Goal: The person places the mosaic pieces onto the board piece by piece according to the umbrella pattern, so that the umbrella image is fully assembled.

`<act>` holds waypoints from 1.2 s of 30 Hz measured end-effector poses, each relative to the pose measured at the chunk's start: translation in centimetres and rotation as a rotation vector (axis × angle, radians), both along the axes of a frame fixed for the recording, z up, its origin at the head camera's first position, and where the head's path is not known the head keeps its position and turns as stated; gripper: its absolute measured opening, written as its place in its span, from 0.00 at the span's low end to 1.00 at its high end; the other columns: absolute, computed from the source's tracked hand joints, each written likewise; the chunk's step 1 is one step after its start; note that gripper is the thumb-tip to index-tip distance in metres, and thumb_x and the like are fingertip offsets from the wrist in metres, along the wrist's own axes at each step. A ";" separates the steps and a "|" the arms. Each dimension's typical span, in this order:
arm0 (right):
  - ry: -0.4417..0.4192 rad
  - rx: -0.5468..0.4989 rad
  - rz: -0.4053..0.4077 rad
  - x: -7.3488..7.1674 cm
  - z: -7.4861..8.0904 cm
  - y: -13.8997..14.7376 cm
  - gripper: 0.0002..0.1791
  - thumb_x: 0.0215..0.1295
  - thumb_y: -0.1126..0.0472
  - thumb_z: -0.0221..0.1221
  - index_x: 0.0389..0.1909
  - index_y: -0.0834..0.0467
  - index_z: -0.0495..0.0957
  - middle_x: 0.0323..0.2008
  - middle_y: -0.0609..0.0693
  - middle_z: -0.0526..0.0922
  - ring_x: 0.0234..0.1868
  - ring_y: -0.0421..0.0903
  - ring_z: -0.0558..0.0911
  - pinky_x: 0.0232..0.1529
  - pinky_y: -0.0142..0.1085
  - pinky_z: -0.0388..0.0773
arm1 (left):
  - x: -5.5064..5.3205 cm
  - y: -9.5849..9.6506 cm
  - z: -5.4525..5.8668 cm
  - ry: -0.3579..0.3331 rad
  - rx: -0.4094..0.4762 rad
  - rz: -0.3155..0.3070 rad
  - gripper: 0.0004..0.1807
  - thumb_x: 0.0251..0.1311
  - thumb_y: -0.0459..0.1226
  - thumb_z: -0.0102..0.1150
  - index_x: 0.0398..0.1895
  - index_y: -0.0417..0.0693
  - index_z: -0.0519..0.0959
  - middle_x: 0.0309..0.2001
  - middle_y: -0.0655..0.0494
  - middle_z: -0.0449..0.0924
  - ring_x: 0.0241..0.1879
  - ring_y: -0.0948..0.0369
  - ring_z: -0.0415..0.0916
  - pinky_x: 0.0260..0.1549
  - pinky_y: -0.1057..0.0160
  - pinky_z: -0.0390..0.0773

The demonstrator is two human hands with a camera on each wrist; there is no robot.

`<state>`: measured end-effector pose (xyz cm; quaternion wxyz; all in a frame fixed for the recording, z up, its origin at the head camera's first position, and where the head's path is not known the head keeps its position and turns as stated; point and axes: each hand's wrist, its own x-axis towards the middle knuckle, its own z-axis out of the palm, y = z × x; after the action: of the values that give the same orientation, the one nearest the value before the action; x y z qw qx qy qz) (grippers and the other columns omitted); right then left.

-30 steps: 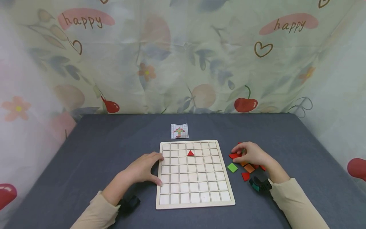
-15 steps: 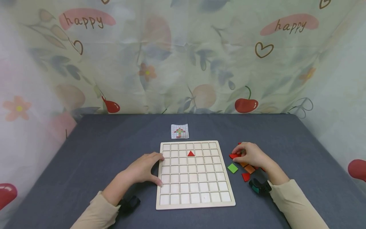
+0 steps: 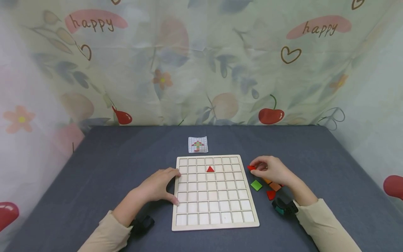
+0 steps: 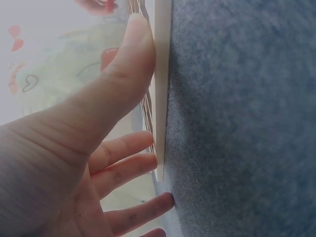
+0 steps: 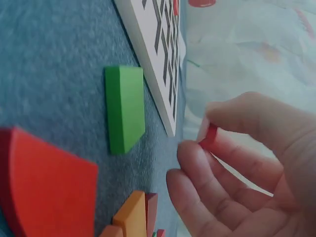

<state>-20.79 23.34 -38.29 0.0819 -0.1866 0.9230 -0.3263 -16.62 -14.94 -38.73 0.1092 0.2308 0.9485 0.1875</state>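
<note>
A pale wooden grid board lies flat, with one red triangle tile in a cell of its second row. My left hand rests at the board's left edge, thumb and fingers spread and touching the rim. Just right of the board, my right hand pinches a small red tile between thumb and fingers, raised off the table in the right wrist view. Its full shape is hidden by the fingers. A green square tile lies between the board and the loose pieces.
Orange tiles and a red tile lie under and beside the right wrist, which partly hides the pile. A small card with a coloured grid pattern lies behind the board. A patterned curtain hangs at the table's back edge.
My right hand has lifted a red tile from the pile and moved slightly left toward the board. The left hand and the board have stayed in place.
</note>
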 end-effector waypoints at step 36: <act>-0.276 -0.309 0.095 -0.1 -0.4 -2.8 0.22 0.66 0.61 0.54 0.55 0.71 0.71 0.46 0.66 0.82 0.43 0.47 0.85 0.45 0.38 0.82 | 0.0 -0.1 -0.1 -0.003 0.002 -0.010 0.46 0.33 0.53 0.75 0.59 0.42 0.70 0.61 0.46 0.69 0.61 0.49 0.67 0.61 0.47 0.65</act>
<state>-20.92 20.53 -38.70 0.1932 -0.1941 0.8321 -0.4823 -16.65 -15.03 -38.80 0.1112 0.2354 0.9470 0.1881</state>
